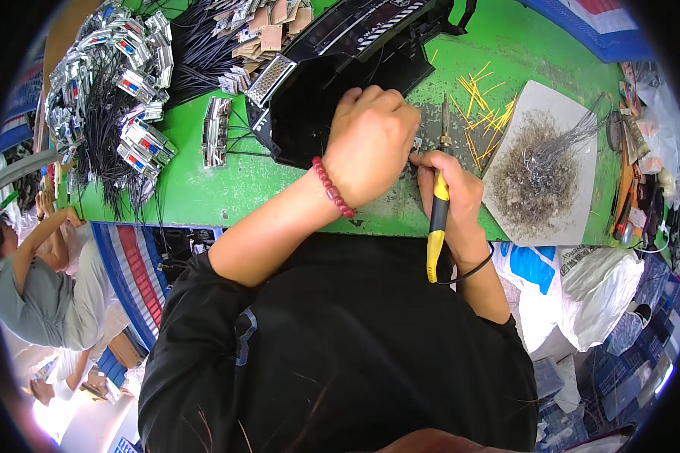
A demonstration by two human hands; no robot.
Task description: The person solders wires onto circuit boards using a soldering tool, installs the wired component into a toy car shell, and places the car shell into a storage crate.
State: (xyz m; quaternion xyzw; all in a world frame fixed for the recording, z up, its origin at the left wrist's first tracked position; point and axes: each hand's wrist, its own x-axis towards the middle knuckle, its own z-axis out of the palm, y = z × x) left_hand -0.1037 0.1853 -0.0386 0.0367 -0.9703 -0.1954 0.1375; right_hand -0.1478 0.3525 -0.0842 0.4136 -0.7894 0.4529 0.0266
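Note:
My right hand [463, 190] is closed round the yellow and black handle of a soldering iron [437, 219], whose metal tip points away from me over the bench. Its thumb and forefinger also meet at a tiny part beside my left hand. Back upward, my left hand [375, 140] is closed at the near edge of a black plastic toy-vehicle shell [295, 113]; the curled fingers hide what they hold. The shell lies tilted with its hollow side toward me. Dark wires run from it to a chromed light bar [216, 132] on its left.
Wired chrome light bars [145, 143] are heaped at the left of the green bench [185, 200]. Small brown boards [271, 38] lie behind. Yellow wire pieces [477, 106] are scattered right of the iron, beside a pale board [582, 192] bearing solder debris and fine wire. Another person [49, 294] sits left.

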